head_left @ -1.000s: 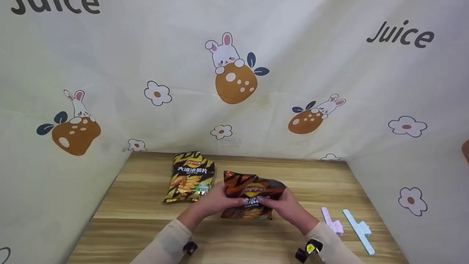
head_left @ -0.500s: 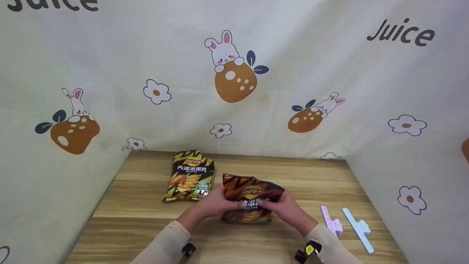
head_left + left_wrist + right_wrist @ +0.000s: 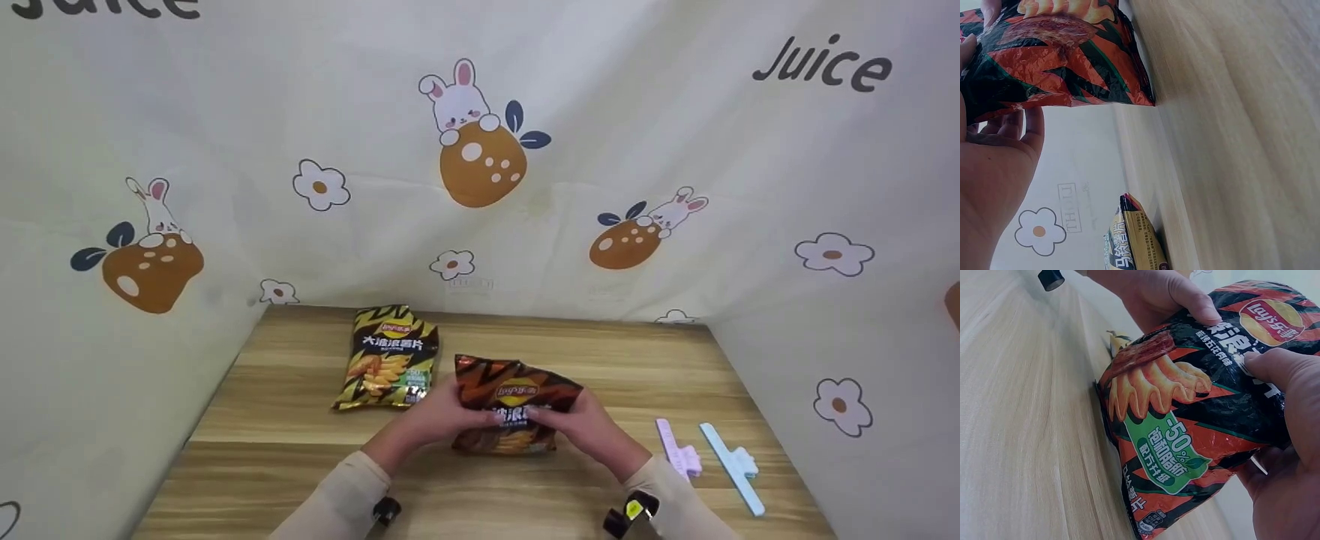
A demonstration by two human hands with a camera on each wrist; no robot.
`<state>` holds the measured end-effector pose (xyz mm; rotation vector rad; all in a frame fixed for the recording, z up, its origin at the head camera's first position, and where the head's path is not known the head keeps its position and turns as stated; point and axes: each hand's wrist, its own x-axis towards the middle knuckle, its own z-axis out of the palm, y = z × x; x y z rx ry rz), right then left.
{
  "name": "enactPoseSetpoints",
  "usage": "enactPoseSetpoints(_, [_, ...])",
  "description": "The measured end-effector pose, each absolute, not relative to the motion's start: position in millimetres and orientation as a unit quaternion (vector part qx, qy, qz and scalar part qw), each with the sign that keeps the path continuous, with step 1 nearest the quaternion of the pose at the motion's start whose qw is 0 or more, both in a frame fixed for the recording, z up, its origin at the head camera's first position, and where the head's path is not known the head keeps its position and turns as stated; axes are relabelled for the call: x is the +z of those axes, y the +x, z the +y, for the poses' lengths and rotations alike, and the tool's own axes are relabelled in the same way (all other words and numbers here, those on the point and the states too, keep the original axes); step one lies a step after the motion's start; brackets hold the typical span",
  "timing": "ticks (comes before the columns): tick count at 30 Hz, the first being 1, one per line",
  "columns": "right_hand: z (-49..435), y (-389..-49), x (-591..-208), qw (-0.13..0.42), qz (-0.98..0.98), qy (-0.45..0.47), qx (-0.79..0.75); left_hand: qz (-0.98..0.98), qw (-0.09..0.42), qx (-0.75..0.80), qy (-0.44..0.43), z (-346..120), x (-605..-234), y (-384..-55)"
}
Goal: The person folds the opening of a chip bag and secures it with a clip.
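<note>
Both hands hold a red and black bag of Lay's chips upright at the middle of the table. My left hand grips its left side, thumb across the front; in the left wrist view its fingers go behind the bag. My right hand grips the right side, its thumb pressing the front beside the lettering, as the right wrist view shows. The bag's lower edge is at or just above the wood; I cannot tell which. A yellow and black chip bag lies behind my left hand.
On the right of the wooden table lie a purple bag clip and a light blue bag clip, near my right forearm. A printed cloth walls the table at the back and both sides.
The red and black bag has tipped slightly and dropped a little between both hands since a second ago. The whole view has shifted slightly. The clips and yellow bag stay in place.
</note>
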<state>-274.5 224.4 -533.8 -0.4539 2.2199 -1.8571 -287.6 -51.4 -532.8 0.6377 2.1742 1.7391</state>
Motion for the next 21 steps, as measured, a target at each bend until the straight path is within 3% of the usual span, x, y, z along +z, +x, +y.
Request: enactPoseSetpoints(21, [231.3, -275.0, -531.4, 0.07, 0.763, -0.171, -0.62, 0.746, 0.155, 0.616, 0.201, -50.3, -533.8, -287.6])
